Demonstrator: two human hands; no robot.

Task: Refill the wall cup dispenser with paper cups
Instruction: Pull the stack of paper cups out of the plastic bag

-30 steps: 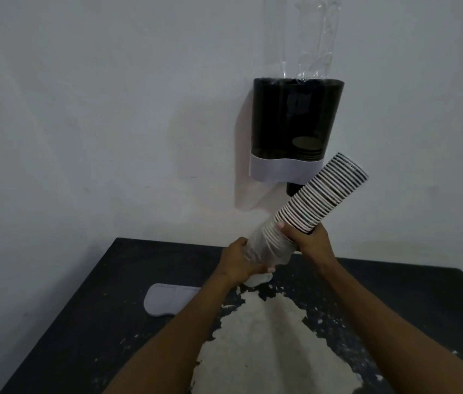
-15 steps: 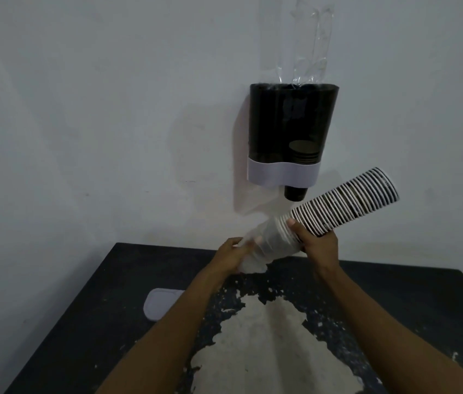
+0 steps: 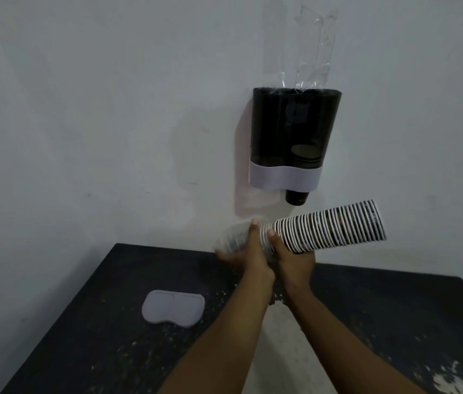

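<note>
A pale lid point(image 3: 173, 307) lies flat on the dark table point(image 3: 88, 322) at about 8 o'clock from the hands, well apart from them. The left hand point(image 3: 254, 251) is clamped around the blurred plastic sleeve point(image 3: 231, 240) at the narrow end of a cup stack point(image 3: 329, 226). Just beside it, the right hand point(image 3: 292, 258) is wrapped around the stack itself — thumb over the white rims. The stack lies nearly level, its wide end pointing toward 3 o'clock, in the air above the table's far edge. At 12 o'clock from the hands the dispenser point(image 3: 292, 132) hangs on the wall point(image 3: 96, 109), a few cups inside its right tube, one cup point(image 3: 297, 197) poking out below — clear wrap point(image 3: 314, 52) rising from its top.
</note>
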